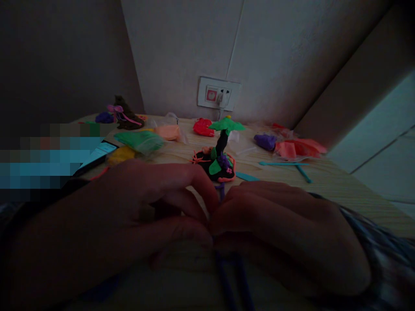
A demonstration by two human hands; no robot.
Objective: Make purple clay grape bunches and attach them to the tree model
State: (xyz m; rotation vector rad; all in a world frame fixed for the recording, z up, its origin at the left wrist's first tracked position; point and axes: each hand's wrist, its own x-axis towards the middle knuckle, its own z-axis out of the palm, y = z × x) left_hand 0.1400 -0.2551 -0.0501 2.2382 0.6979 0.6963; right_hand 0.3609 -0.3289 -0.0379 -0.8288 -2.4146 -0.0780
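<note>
In front of me on the table, purple clay strips (235, 278) run toward me in a narrow frame, and a short purple end (221, 191) shows beyond my fingers. My left hand (139, 211) pinches at the middle of these strips, its fingertips meeting those of my right hand (275, 224). The right fingers are bent and closed over the same spot. What lies right under the fingertips is hidden. Just past the hands stands a clay palm tree (222, 140) with green leaves, on a black clay base (223, 175) edged in orange.
Teal modelling tools (283, 163) lie right of the tree. Bags of green (139, 141), orange (167, 132), red (203, 127) and coral clay (298, 149) are spread behind. A brown clay figure (125, 114) stands back left, near a phone (100, 155). A wall socket (218, 93) holds a plug.
</note>
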